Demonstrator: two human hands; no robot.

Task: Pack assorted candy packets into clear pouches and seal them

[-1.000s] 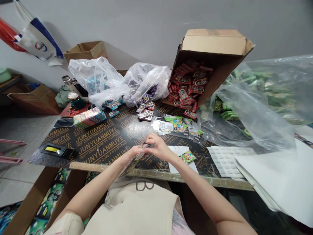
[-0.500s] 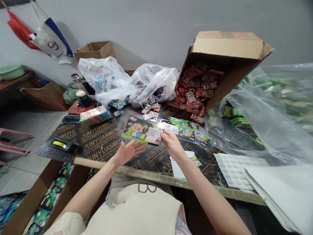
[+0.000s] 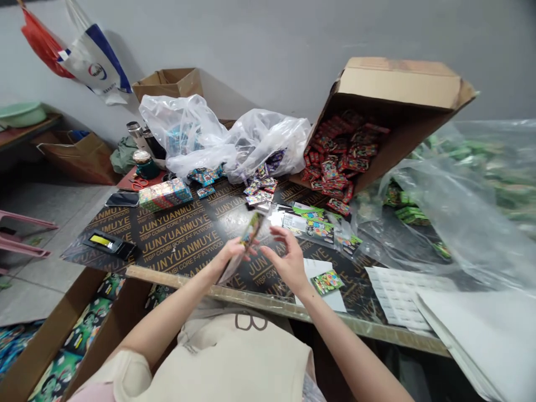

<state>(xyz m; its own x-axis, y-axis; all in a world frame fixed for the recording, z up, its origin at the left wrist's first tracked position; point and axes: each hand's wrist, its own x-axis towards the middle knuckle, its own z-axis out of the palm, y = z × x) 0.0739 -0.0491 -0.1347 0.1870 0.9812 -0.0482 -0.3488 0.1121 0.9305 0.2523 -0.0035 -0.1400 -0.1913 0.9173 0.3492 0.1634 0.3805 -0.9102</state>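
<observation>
My left hand (image 3: pixel 231 252) grips a flat printed packet in a clear plastic sleeve (image 3: pixel 253 226), turned nearly edge-on above the table's front part. Just right of it, my right hand (image 3: pixel 288 262) holds nothing, its thumb and fingers apart and curved. Beyond that hand lie more printed packets in clear sleeves (image 3: pixel 318 228), green and black, overlapping one another. Close to my right wrist, a small green packet (image 3: pixel 328 282) rests on a white sheet (image 3: pixel 335 304).
A tipped cardboard box (image 3: pixel 393 84) spills small red packets (image 3: pixel 335 167) at the back. Clear bags (image 3: pixel 272 134) hold purple and blue packets. A large clear bag (image 3: pixel 460 201) with green packets is at right, near a sticker sheet (image 3: pixel 397 296). A black tape dispenser (image 3: pixel 109 245) sits left.
The sleeved packet has swung from lying nearly flat to edge-on. My right hand has let go of it and opened, and my left hand has closed on it.
</observation>
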